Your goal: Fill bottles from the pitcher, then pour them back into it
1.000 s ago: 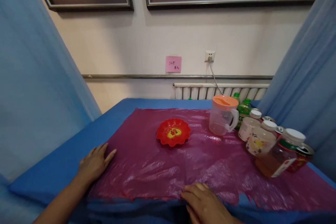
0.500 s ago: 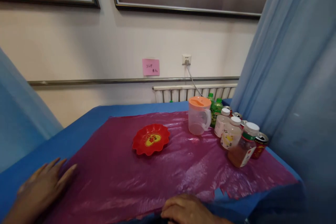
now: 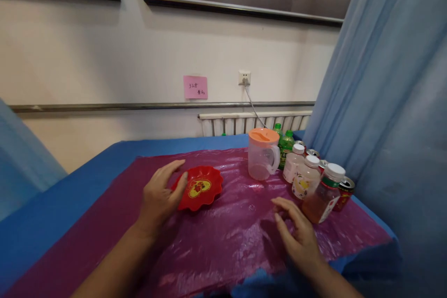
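My left hand [image 3: 162, 192] is at the left rim of a red scalloped plate [image 3: 211, 187], thumb and fingers apart; I cannot tell whether it touches the plate. The plate has a yellow printed motif in its middle. My right hand [image 3: 296, 233] hovers over the sheet with fingers apart and nothing in them. Beyond it stands a clear plastic pitcher [image 3: 257, 160] with an orange lid and a handle on its right. Close to the right hand's fingers are a bottle of brown liquid [image 3: 316, 205] with a white cap and a clear jar [image 3: 304, 181].
A pink plastic sheet [image 3: 216, 251] covers part of the blue tablecloth [image 3: 38, 223]. Green bottles [image 3: 287, 144], another white-capped bottle [image 3: 292, 165] and several cans, one red can [image 3: 344, 194] in front, crowd the right side. Blue curtains [image 3: 391, 102] hang at both sides; a radiator [image 3: 228, 125] is behind.
My left hand has come from the left table edge to the plate. My right hand has risen from the front edge and moved right and forward, its fingers opening. The view has shifted slightly.
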`<state>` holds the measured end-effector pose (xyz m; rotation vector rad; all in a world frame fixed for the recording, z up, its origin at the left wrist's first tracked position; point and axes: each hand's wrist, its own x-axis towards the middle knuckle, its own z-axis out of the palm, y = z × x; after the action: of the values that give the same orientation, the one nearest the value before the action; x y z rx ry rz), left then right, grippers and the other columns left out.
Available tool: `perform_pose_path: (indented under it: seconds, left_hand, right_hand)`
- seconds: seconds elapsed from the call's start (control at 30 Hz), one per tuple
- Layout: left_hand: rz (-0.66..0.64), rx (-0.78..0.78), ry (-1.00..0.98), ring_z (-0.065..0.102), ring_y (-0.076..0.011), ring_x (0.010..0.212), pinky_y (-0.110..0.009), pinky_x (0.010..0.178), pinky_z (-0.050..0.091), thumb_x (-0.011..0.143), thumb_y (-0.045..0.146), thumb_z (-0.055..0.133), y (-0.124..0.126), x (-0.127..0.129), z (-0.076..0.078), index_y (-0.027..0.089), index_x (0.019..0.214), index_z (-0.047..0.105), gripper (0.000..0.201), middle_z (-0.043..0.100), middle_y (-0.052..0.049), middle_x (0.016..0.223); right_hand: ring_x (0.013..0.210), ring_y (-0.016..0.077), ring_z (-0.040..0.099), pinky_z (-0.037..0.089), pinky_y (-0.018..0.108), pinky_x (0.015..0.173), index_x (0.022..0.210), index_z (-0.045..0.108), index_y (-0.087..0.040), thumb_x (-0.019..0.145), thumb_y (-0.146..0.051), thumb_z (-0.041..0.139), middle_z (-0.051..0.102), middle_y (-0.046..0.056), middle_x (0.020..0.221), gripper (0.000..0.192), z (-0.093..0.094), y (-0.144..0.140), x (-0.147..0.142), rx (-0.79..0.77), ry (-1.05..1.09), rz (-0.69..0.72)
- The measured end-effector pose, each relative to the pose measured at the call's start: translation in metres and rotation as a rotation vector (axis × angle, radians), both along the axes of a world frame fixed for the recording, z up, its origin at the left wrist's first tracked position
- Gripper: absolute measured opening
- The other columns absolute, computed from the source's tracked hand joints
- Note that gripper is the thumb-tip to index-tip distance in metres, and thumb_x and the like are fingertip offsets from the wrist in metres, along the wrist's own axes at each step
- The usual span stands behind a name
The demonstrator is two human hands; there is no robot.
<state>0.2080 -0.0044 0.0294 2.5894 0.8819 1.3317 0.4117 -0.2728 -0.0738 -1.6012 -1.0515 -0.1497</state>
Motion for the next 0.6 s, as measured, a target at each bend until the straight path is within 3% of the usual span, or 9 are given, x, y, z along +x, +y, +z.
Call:
perform_pose_path:
  seconds: [0.1,0.23,0.33,0.4,0.5,0.6]
  left_hand:
    - [0.192,-0.144,-0.008,0.069,-0.0234,0.09,-0.035,0.085,0.055,0.089,0.044,0.051,0.028,-0.005,-0.016,0.015,0.122,0.065,0.046,0.072,-0.011,0.104]
    - [0.401,-0.466,0.187,0.071,-0.0323,0.094,-0.041,0.083,0.054,0.088,0.055,0.049,0.063,-0.022,-0.043,0.009,0.13,0.061,0.064,0.074,-0.017,0.103]
    - [0.372,-0.642,0.319,0.068,-0.0407,0.11,-0.046,0.089,0.052,0.084,0.063,0.053,0.074,-0.027,-0.059,0.004,0.128,0.063,0.075,0.072,-0.025,0.116]
    - [0.321,-0.667,0.319,0.067,-0.0388,0.113,-0.042,0.09,0.053,0.08,0.059,0.06,0.076,-0.025,-0.067,0.005,0.123,0.067,0.069,0.072,-0.023,0.119]
    - [0.242,-0.682,0.297,0.074,-0.0286,0.094,-0.031,0.076,0.055,0.077,0.041,0.065,0.075,-0.022,-0.075,0.01,0.12,0.07,0.053,0.078,-0.013,0.097]
    - [0.185,-0.668,0.266,0.071,-0.0215,0.072,-0.027,0.066,0.052,0.079,0.031,0.057,0.07,-0.023,-0.078,0.01,0.125,0.066,0.051,0.073,-0.004,0.074]
  right_hand:
    - [0.103,0.0231,0.065,0.055,0.043,0.09,0.13,0.057,-0.021,0.094,-0.032,0.055,0.064,0.013,0.125,0.037,0.003,0.012,0.022,0.009,0.052,-0.127]
    - [0.12,0.027,0.057,0.048,0.048,0.101,0.138,0.048,-0.019,0.088,-0.043,0.062,0.056,0.016,0.135,0.057,0.009,0.045,0.058,0.091,0.179,-0.287]
    - [0.121,0.0273,0.056,0.049,0.044,0.097,0.132,0.048,-0.019,0.081,-0.055,0.066,0.056,0.016,0.133,0.064,0.016,0.076,0.083,0.174,0.314,-0.335]
    - [0.109,0.0261,0.06,0.05,0.042,0.092,0.122,0.052,-0.02,0.078,-0.063,0.065,0.061,0.013,0.121,0.063,0.022,0.092,0.095,0.191,0.363,-0.352]
    - [0.088,0.024,0.062,0.051,0.039,0.081,0.102,0.058,-0.02,0.074,-0.072,0.062,0.065,0.008,0.097,0.06,0.028,0.103,0.105,0.169,0.384,-0.343]
    - [0.078,0.0235,0.06,0.049,0.038,0.075,0.086,0.063,-0.019,0.073,-0.077,0.059,0.066,0.006,0.082,0.06,0.03,0.102,0.106,0.13,0.39,-0.285]
